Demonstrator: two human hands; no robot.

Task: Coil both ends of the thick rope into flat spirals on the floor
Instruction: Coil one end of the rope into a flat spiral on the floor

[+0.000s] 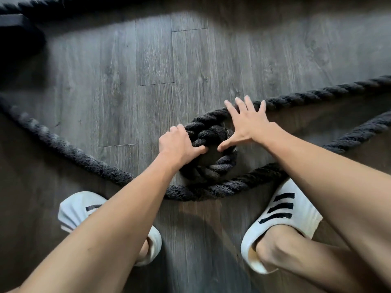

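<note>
A thick black twisted rope [69, 149] lies on the grey wood floor [135, 70]. Its end is wound into a small tight coil [213, 159] in the middle of the view. My left hand [179, 144] grips the left side of the coil, thumb curled over the inner turn. Fingers spread and straight, my right hand [247, 125] presses on the coil's upper right, where the rope runs off to the right [317, 96]. Another stretch of rope [359, 134] curves under the coil and away at lower right.
My two feet in white slides with black stripes stand just below the coil, the left one [78, 210] and the right one [294, 210]. A dark object [17, 45] and more rope [25, 7] sit at the top left corner.
</note>
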